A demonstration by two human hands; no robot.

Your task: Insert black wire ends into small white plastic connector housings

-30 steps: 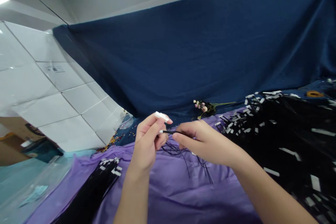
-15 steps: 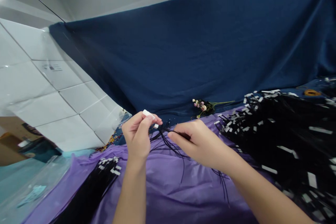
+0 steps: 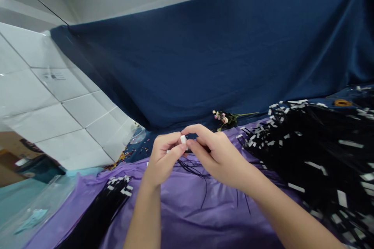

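My left hand (image 3: 165, 157) and my right hand (image 3: 217, 151) meet in front of me, fingertips almost together. Between them a small white tag (image 3: 183, 139) stands up, pinched by my left thumb and fingers. My right thumb and index finger touch it from the other side. Thin black cords (image 3: 193, 169) hang below the fingers. More cord ends come out beneath my right hand, which is closed around the bundle. Where tag and cords meet is hidden by the fingers.
A large heap of black cords with white tags (image 3: 295, 144) lies at right, a smaller bundle (image 3: 102, 206) at left. Both rest on purple cloth (image 3: 187, 218). Artificial flowers (image 3: 223, 118) lie before a blue curtain (image 3: 204, 62). White boxes (image 3: 58, 113) and a tape roll (image 3: 343, 102) flank it.
My hands have come together. My right fingers have moved from the cords beside the left hand up to the white tag, which now stands between both sets of fingertips.
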